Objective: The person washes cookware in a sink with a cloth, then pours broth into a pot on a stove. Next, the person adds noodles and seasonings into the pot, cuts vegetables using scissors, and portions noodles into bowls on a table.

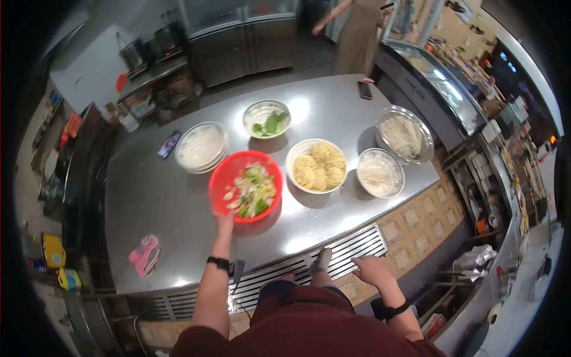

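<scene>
Head view shows 1 round red bowl (221,177) of chopped green-and-white vegetables (256,189)

A commercial kitchen, probably in a restaurant or food shop. A broad stainless-steel worktable (154,208) fills the centre, holding a red basin (220,178) of chopped vegetables, yellow noodles (320,166) in a bowl, and more bowls. Behind it stands a large steel refrigerator (273,50) with glazed upper doors; tall metal pots (134,55) sit at upper left. A lit glass display case (443,77) stands at upper right. Slotted metal grating (357,245) runs along the tiled floor (411,218).
</scene>
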A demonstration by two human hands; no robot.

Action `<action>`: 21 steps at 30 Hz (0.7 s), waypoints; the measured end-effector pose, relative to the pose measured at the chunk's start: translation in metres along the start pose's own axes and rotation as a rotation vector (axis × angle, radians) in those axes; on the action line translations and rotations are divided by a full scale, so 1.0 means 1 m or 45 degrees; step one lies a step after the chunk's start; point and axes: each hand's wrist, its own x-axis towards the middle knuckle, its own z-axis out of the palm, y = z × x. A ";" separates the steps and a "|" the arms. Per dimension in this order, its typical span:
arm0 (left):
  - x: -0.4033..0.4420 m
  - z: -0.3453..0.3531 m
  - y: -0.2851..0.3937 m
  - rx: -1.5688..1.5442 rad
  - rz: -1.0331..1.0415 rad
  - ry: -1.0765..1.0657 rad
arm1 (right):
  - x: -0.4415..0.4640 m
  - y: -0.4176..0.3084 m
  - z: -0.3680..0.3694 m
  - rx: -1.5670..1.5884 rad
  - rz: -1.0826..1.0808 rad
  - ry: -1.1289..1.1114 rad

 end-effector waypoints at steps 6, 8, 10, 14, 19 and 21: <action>-0.043 -0.037 -0.016 0.427 -0.112 0.213 | 0.070 0.082 -0.025 -0.047 0.017 0.151; -0.060 -0.030 -0.007 0.516 -0.129 0.339 | 0.084 0.105 -0.047 -0.054 0.043 0.166; -0.079 -0.017 0.028 0.578 -0.163 0.509 | 0.099 0.129 -0.066 -0.047 0.079 0.145; -0.080 0.022 0.069 0.831 0.019 0.547 | 0.123 0.189 -0.102 0.465 0.407 0.562; -0.082 0.101 0.129 0.386 0.099 0.354 | 0.148 0.275 -0.135 0.160 0.871 0.644; -0.085 0.114 0.129 0.255 0.134 0.204 | 0.159 0.305 -0.121 0.178 0.950 0.395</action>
